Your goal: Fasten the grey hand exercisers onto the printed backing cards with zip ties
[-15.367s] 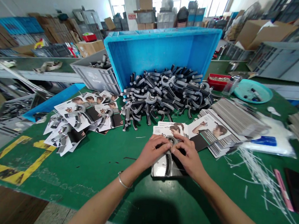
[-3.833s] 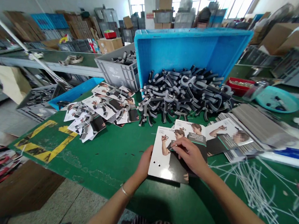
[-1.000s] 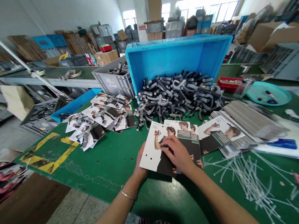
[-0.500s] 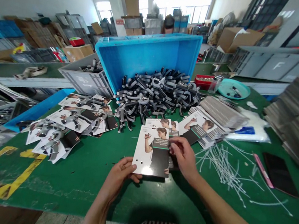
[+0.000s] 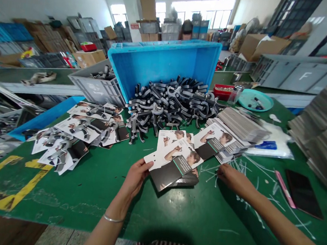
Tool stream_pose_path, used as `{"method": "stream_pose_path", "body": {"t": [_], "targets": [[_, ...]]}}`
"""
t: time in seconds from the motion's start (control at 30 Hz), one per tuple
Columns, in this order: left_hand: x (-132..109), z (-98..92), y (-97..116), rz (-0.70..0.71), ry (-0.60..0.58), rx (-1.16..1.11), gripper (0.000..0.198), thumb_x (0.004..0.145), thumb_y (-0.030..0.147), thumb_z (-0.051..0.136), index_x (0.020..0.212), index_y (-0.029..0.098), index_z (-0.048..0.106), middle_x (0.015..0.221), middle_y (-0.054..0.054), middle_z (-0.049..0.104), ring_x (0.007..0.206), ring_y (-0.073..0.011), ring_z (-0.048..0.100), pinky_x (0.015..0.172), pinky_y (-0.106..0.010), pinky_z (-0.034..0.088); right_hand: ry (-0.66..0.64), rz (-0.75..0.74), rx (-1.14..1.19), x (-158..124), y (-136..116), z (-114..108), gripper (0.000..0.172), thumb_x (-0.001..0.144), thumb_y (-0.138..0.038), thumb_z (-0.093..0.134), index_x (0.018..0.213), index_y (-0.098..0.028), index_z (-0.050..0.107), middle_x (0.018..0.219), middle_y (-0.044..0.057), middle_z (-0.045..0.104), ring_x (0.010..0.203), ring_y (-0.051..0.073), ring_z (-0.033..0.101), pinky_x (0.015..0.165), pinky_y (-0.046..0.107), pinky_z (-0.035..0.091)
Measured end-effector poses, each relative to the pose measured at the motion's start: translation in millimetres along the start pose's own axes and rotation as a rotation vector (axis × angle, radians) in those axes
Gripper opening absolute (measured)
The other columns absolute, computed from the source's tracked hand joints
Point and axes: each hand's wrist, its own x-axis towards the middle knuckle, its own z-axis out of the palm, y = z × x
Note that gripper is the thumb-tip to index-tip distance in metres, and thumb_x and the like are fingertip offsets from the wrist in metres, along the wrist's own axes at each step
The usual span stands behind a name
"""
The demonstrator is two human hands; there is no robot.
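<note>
My left hand [image 5: 138,174] pinches the left corner of a printed card [image 5: 173,165]. The card has two small holes near that corner and is tilted over a stack of similar cards [image 5: 188,179]. My right hand [image 5: 229,178] is at the left side of a loose pile of thin white cable ties [image 5: 242,167]. Its fingertips are closed on a cable tie [image 5: 210,170]; how many ties are between them is hidden. Behind the cards lies a heap of grey-and-black handled pieces with metal parts [image 5: 168,103], spilling from a blue crate [image 5: 164,59].
Cards with handled pieces on them [image 5: 77,128] lie at left. More card stacks [image 5: 237,125] are at right, near a plastic bag [image 5: 279,141], a pink pen-like tool [image 5: 284,188] and a dark phone [image 5: 303,193]. A turquoise plate [image 5: 256,100] and red tray [image 5: 223,91] stand behind.
My right hand has left the cards and moved right to the cable ties. The card in my left hand has come up off the stack and turned at an angle.
</note>
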Motion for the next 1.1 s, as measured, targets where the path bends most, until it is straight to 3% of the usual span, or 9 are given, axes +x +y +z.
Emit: {"method": "stream_pose_path", "body": {"t": [0.13, 0.23, 0.37, 0.47, 0.6, 0.7, 0.83, 0.93, 1.1], "targets": [[-9.3, -7.4, -9.7, 0.027, 0.047, -0.030, 0.050, 0.069, 0.029, 0.081, 0.114, 0.011, 0.068, 0.119, -0.014, 0.070, 0.100, -0.0242, 0.068, 0.093, -0.036, 0.049, -0.264, 0.052, 0.392, -14.0, -0.5, -28.9, 0.018, 0.090, -0.035, 0.052, 0.086, -0.018, 0.059, 0.080, 0.004, 0.063, 0.066, 0.017, 0.060, 0.060, 0.028, 0.048], [-8.2, -9.2, -11.7, 0.014, 0.036, -0.037, 0.051, 0.071, 0.030, 0.081, 0.117, 0.012, 0.067, 0.117, -0.015, 0.070, 0.101, -0.0250, 0.068, 0.094, -0.038, 0.048, -0.300, 0.085, 0.720, -20.2, -8.1, -39.0, 0.031, 0.089, -0.049, 0.054, 0.090, -0.018, 0.056, 0.081, 0.002, 0.060, 0.059, 0.012, 0.054, 0.054, 0.026, 0.047], [-4.9, -6.5, -12.7, 0.028, 0.039, -0.033, 0.050, 0.071, 0.032, 0.080, 0.115, 0.012, 0.068, 0.118, -0.014, 0.070, 0.101, -0.0249, 0.068, 0.095, -0.038, 0.047, -0.188, 0.135, 0.852, -14.1, -22.1, -42.0, 0.038, 0.086, -0.056, 0.058, 0.087, -0.018, 0.057, 0.075, -0.001, 0.058, 0.054, 0.011, 0.052, 0.052, 0.026, 0.046], [-5.1, -6.2, -11.8, 0.038, 0.032, -0.027, 0.048, 0.070, 0.031, 0.081, 0.112, 0.012, 0.070, 0.117, -0.014, 0.071, 0.099, -0.0249, 0.068, 0.093, -0.038, 0.047, -0.028, 0.111, 0.912, 1.0, -36.1, -48.8, 0.033, 0.088, -0.050, 0.060, 0.091, -0.018, 0.061, 0.070, -0.001, 0.060, 0.058, 0.012, 0.057, 0.060, 0.027, 0.048], [-3.6, -6.9, -7.2, 0.044, -0.020, -0.021, 0.046, 0.068, 0.028, 0.081, 0.110, 0.011, 0.071, 0.111, -0.014, 0.073, 0.096, -0.0256, 0.068, 0.090, -0.037, 0.048, 0.197, 0.009, 1.160, 37.0, -84.6, -56.0, 0.027, 0.086, -0.044, 0.066, 0.094, -0.019, 0.060, 0.073, 0.000, 0.065, 0.062, 0.013, 0.062, 0.063, 0.026, 0.052], [-0.6, -10.1, -2.2, 0.070, -0.043, -0.020, 0.044, 0.068, 0.025, 0.080, 0.107, 0.010, 0.072, 0.106, -0.014, 0.074, 0.091, -0.0243, 0.069, 0.087, -0.035, 0.048, 0.146, -0.155, 1.174, 66.2, -145.1, -45.9, 0.023, 0.087, -0.041, 0.065, 0.090, -0.021, 0.056, 0.080, 0.003, 0.071, 0.065, 0.015, 0.067, 0.063, 0.027, 0.055], [-2.3, -20.6, 3.2, 0.088, -0.023, -0.023, 0.042, 0.068, 0.024, 0.078, 0.108, 0.009, 0.071, 0.103, -0.013, 0.074, 0.088, -0.0227, 0.068, 0.083, -0.033, 0.049, 0.147, -0.358, 0.968, 97.5, -212.8, -11.8, 0.018, 0.094, -0.040, 0.055, 0.094, -0.021, 0.054, 0.083, 0.003, 0.071, 0.073, 0.017, 0.071, 0.066, 0.028, 0.057], [-5.2, -29.7, 1.6, 0.084, -0.016, -0.039, 0.043, 0.069, 0.025, 0.079, 0.109, 0.010, 0.070, 0.103, -0.012, 0.074, 0.086, -0.0209, 0.067, 0.082, -0.031, 0.048, 0.116, -0.416, 0.876, 113.5, -232.4, 13.5, 0.017, 0.098, -0.038, 0.046, 0.097, -0.021, 0.052, 0.080, 0.002, 0.070, 0.070, 0.016, 0.071, 0.065, 0.028, 0.057], [3.9, -41.6, -10.7, 0.139, 0.033, -0.169, 0.039, 0.083, 0.045, 0.066, 0.104, 0.012, 0.069, 0.097, -0.011, 0.073, 0.080, -0.0187, 0.066, 0.073, -0.029, 0.049, 0.144, -0.404, 0.828, 118.0, -230.9, 27.9, 0.021, 0.100, -0.039, 0.041, 0.099, -0.021, 0.052, 0.081, 0.003, 0.070, 0.070, 0.015, 0.070, 0.065, 0.027, 0.056]]}}
